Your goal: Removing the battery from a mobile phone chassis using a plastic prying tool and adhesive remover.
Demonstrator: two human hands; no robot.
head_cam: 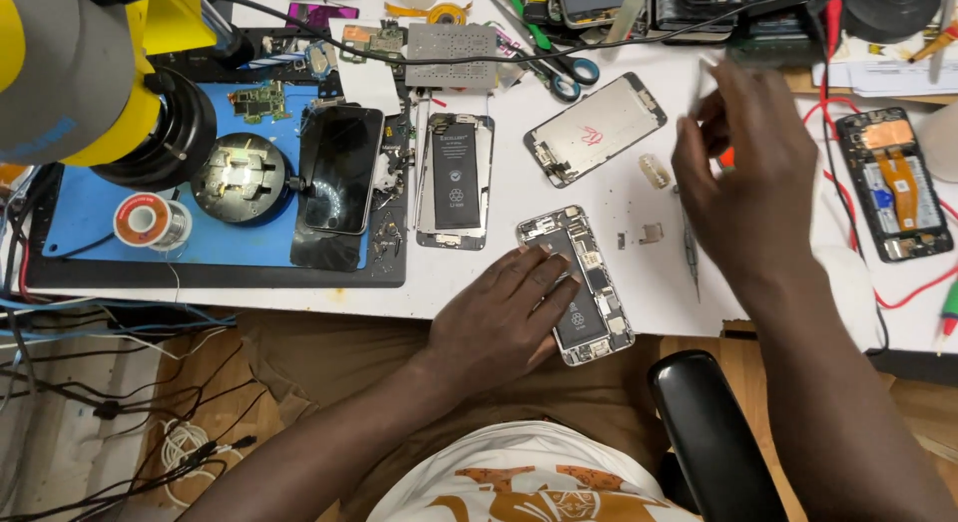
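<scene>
While left hand point(509, 307) pins opened phone point(579, 282) at table edge point(449, 282), right hand point(743, 163) raised, fingers pinched, contents unclear.

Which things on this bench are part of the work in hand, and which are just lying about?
In hand:
- opened phone, steadied by the left hand
- right hand, raised above the table, fingers pinched; what it grips is too blurred to tell
- tweezers and small metal parts beside the phone

Lying about:
- second opened phone
- detached screen
- scissors
- solder spool
</scene>
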